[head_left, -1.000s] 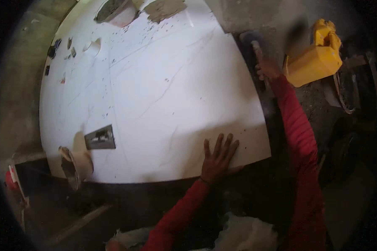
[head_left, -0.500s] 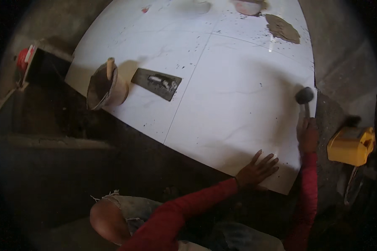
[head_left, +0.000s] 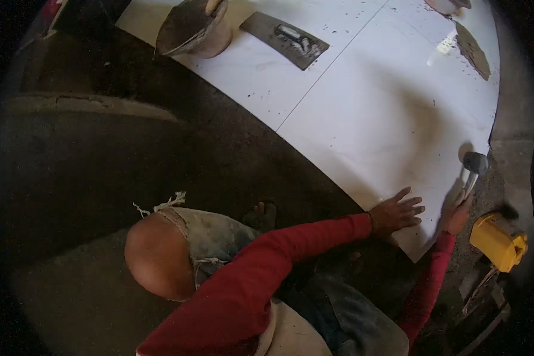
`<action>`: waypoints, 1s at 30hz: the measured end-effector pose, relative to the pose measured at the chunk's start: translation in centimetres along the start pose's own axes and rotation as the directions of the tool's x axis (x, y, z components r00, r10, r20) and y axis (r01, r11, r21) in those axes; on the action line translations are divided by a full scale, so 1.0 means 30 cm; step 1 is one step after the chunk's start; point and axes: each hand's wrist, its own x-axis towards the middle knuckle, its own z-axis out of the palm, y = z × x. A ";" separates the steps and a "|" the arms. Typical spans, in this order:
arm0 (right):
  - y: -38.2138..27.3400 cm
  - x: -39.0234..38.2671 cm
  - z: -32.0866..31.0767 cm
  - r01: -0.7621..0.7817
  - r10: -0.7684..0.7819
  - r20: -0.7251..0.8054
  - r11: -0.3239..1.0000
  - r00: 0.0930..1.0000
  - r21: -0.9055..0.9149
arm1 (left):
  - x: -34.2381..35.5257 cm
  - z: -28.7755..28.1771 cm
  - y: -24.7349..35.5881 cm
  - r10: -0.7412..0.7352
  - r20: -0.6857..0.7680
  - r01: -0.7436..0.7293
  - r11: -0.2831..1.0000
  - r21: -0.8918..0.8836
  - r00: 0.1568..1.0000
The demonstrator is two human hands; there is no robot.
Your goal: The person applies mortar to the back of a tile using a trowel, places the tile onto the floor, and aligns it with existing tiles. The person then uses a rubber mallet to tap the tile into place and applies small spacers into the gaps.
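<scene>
My left hand [head_left: 397,212] is spread flat near the close corner of a large white floor tile [head_left: 362,127], fingers apart and holding nothing. In my right hand [head_left: 457,215] is the handle of a rubber mallet [head_left: 474,162], fingers wrapped round it. The mallet's black head is over the tile's right edge; whether it touches the tile I cannot tell. A thin joint line separates this tile from the one to its left, where a flat steel trowel [head_left: 286,40] lies with mortar smears on it.
A mortar-stained bucket [head_left: 196,28] stands left of the trowel. Wet mortar [head_left: 472,51] lies in a patch at the far right, beside another container [head_left: 447,6]. A yellow jerrycan [head_left: 498,241] sits on the rough floor right of my right hand. My bent knee [head_left: 159,255] is at the lower left.
The view has shifted, so the tiles, bucket and trowel appear higher and further right. My left hand stays flat near the corner. The mallet is nearer the tile's close corner, still in my right hand.
</scene>
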 end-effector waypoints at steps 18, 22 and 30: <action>0.246 -0.507 -0.281 -0.569 0.512 0.253 0.697 0.821 0.436 | -0.012 -0.180 -0.087 -0.091 0.250 0.057 0.988 0.142 0.964; 0.453 -0.667 -0.472 -0.803 0.686 0.476 0.279 0.550 0.527 | 0.019 -0.165 -0.052 -0.020 0.191 -0.005 0.992 0.129 0.981; 0.580 -0.642 -0.316 -0.401 0.904 -0.130 0.304 0.407 0.864 | 0.017 -0.182 -0.026 -0.013 0.166 -0.008 0.992 0.125 0.986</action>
